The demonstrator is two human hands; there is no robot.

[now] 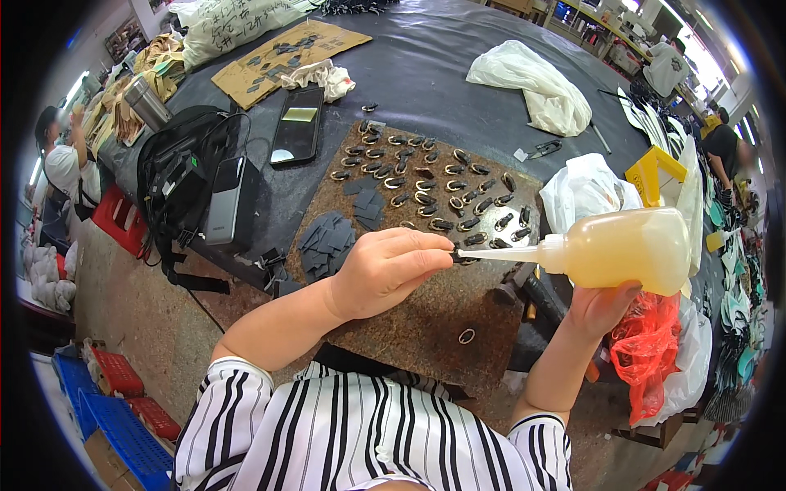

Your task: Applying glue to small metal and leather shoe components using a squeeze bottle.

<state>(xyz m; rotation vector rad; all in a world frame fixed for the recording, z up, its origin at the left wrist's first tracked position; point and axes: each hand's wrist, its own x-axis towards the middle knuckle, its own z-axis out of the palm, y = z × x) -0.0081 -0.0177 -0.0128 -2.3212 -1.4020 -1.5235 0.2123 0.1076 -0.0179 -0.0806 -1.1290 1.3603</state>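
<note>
My right hand (pixel 602 309) is wrapped round a squeeze bottle (pixel 630 248) of pale yellow liquid, tilted so its long white nozzle (pixel 499 254) points left. At the nozzle's tip, my left hand (pixel 391 272) pinches a small black tab piece (pixel 456 256), mostly hidden by the fingers. Under both hands lies a worn brown board (pixel 393 340). On it stand rows of metal rings with black tabs (pixel 442 224). A pile of dark grey cut pieces (pixel 326 243) lies left of my left hand. One bare ring (pixel 467 336) rests near the board's front.
A hammer (pixel 524 286) lies at the board's right edge, beside red (pixel 647 352) and white plastic bags (pixel 589 192). Left are a phone (pixel 296 127), a power bank (pixel 232 200) and a black backpack (pixel 176 164). Cardboard with grey pieces (pixel 348 39) lies behind. Several people work around.
</note>
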